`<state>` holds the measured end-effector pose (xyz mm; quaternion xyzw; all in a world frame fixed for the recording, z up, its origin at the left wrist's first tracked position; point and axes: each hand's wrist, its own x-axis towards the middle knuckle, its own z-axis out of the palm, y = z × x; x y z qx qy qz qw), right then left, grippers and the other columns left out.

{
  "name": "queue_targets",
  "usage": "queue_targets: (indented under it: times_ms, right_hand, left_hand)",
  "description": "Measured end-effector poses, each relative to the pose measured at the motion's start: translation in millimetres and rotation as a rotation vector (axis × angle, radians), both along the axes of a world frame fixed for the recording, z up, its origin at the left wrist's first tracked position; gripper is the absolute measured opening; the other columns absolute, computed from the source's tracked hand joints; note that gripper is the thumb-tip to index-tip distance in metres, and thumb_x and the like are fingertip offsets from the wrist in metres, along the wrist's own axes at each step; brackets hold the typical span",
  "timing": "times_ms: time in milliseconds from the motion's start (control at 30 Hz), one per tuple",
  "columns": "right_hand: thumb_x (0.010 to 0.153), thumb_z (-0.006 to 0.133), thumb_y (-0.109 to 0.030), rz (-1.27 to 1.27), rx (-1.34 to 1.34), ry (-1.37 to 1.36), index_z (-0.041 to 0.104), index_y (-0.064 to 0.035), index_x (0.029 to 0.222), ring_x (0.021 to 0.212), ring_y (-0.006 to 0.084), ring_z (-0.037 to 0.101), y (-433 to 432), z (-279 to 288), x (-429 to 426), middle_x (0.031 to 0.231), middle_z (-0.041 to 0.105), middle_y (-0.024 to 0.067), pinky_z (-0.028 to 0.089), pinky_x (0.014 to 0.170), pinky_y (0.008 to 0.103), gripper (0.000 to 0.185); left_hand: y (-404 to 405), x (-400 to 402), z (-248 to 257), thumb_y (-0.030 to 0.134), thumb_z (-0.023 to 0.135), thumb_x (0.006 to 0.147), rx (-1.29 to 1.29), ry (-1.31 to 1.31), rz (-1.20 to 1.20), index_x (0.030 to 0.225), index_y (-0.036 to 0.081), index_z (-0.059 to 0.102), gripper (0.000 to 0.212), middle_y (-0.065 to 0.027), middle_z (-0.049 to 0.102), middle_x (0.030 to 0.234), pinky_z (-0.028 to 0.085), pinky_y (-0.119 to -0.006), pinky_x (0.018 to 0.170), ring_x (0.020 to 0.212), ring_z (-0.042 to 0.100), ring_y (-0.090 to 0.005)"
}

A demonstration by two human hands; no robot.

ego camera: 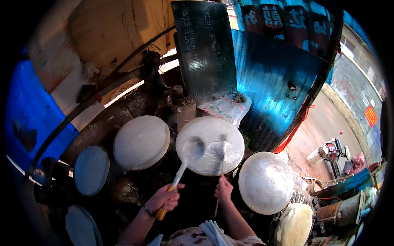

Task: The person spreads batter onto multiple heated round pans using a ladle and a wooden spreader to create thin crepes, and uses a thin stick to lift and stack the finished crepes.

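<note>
My left hand (164,198) grips the yellow handle of a metal ladle (194,148), whose bowl is over the left part of a round pale griddle (209,125). The bowl is slightly blurred, so I cannot tell whether it touches the surface. In my right hand (224,189) is a thin stick-like tool (223,164), its blurred far end over the same griddle's right half. A glossy wet patch (234,153), like batter, lies around that end. The stick's lower end pokes out below my fist.
Another round pale griddle (140,143) stands left, a smaller disc (91,170) beyond it. To the right sits a shiny round metal pan or lid (266,183), with pale flatbreads (295,224) below. Behind are a chalkboard (204,77) bearing writing and blue corrugated sheeting (271,89).
</note>
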<state>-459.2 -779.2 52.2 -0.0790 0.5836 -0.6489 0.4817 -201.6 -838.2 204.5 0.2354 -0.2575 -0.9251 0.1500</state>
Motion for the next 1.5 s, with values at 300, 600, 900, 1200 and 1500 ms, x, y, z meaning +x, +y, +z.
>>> queue_targets:
  times_ms: [300, 600, 900, 1200, 1500]
  right_hand:
    - [0.086, 0.059, -0.016, -0.230, -0.124, -0.095, 0.057, -0.0098, 0.113, 0.036, 0.0053, 0.036, 30.8, -16.6, 18.2, 0.054, 0.044, -0.0032, 0.028, 0.032, 0.0189, 0.028]
    - [0.089, 0.054, -0.018, 0.329, -0.259, -0.403, 0.056, -0.0018, 0.111, 0.049, 0.0098, 0.049, -1.2, -0.5, 16.4, 0.068, 0.055, 0.0006, 0.041, 0.041, 0.0231, 0.027]
    - [0.090, 0.052, -0.019, -0.029, -0.181, -0.019, 0.055, -0.0060, 0.104, 0.035, 0.0052, 0.035, -29.5, 37.3, -27.1, 0.052, 0.039, -0.0026, 0.027, 0.030, 0.0198, 0.019]
    - [0.088, 0.055, -0.016, 0.293, -0.262, -0.103, 0.057, -0.0027, 0.106, 0.046, 0.0053, 0.044, -28.7, -6.9, 36.7, 0.064, 0.051, -0.0026, 0.035, 0.038, 0.0190, 0.022]
    - [0.084, 0.058, -0.009, 0.238, -0.283, 1.108, 0.056, -0.0028, 0.113, 0.058, 0.0164, 0.055, -12.0, 23.9, -1.6, 0.073, 0.059, 0.0062, 0.044, 0.052, 0.0260, 0.030]
  left_hand:
    - [-5.1, -162.6, -48.3, 0.023, 0.065, 0.078, -0.337, -0.555, 0.459, 0.111, 0.007, 0.039, 0.045, -0.0024, 0.049, 0.072, 0.042, -0.024, 0.039, 0.050, 0.050, -0.0104]
    - [-14.1, -111.6, -64.4, 0.010, 0.043, 0.089, 0.776, 0.428, 0.179, 0.076, 0.010, 0.046, 0.013, 0.0046, 0.039, 0.053, 0.033, -0.017, 0.037, 0.040, 0.037, -0.0032]
    - [-23.1, -106.3, -48.5, 0.016, 0.046, 0.093, 0.472, 0.354, 0.370, 0.095, 0.013, 0.054, 0.009, 0.0050, 0.037, 0.056, 0.030, -0.015, 0.039, 0.042, 0.034, -0.0022]
    - [-14.6, -117.0, -70.6, 0.010, 0.041, 0.091, 0.686, 0.361, 0.396, 0.089, 0.009, 0.046, 0.006, 0.0034, 0.038, 0.052, 0.032, -0.020, 0.037, 0.039, 0.036, -0.0034]
    - [58.9, 36.3, -10.8, 0.016, 0.040, 0.095, 0.309, 0.619, 0.563, 0.112, 0.015, 0.052, 0.021, 0.0052, 0.034, 0.057, 0.029, -0.014, 0.036, 0.039, 0.030, 0.0008]
